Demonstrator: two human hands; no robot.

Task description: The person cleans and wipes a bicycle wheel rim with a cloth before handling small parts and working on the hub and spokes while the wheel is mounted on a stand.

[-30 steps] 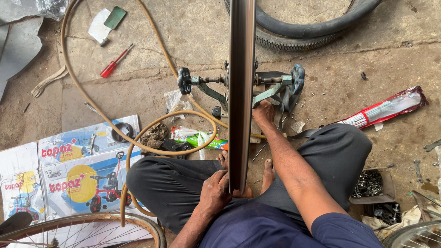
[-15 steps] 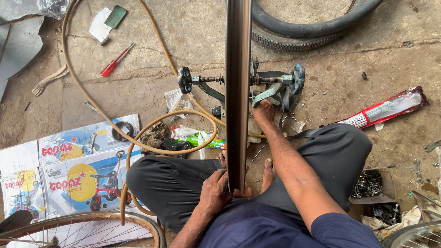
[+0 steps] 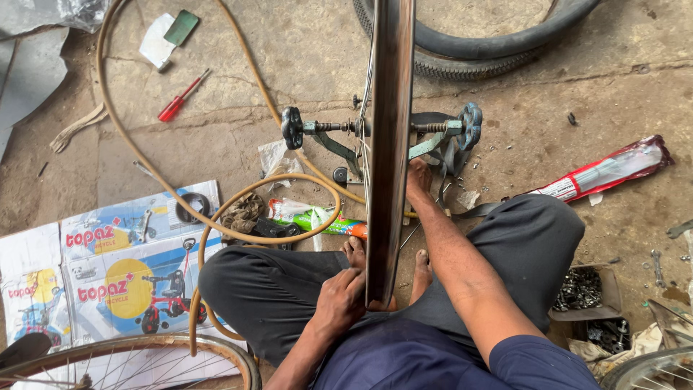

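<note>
I have a bicycle wheel rim (image 3: 390,144) standing edge-on in a truing stand (image 3: 440,133) on the concrete floor (image 3: 303,50), between my crossed legs. My left hand (image 3: 339,300) is closed around the near lower edge of the rim, fingers wrapped on it, while my right hand (image 3: 419,177) reaches forward beside the rim near the stand's clamp; whether it grips anything I cannot tell. A tan hose (image 3: 238,195) loops left, near a red screwdriver (image 3: 180,97) and flattened printed cardboard (image 3: 101,267).
</note>
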